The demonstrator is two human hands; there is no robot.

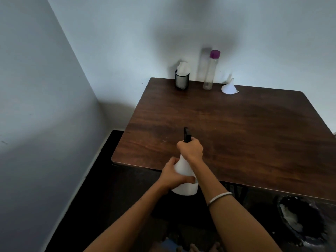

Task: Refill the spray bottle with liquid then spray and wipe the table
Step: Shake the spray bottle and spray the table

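White spray bottle [185,177] held up in the air at the near edge of the table [236,133], partly over the floor. Left hand [172,176] wrapped round the fat body of it, fingers curled tight. Right hand [190,149] closed round the neck, just under the black spray head [187,134], which points away across the table. Hard to tell if twisting the head or getting set to squeeze.

At the back by the wall: tall clear bottle [211,71] with a purple cap, standing up and looking nearly empty. White funnel [229,86] just beside it, wide end down. Black cup [181,81] stuffed with white tissues [184,67], off to the left.

What could go wrong: bottle not resting on the table, so a slip means a drop to the floor. Head loose or twisted off while tipped, and liquid spills out. Spray aimed too far back, and tissues get wet before wiping.
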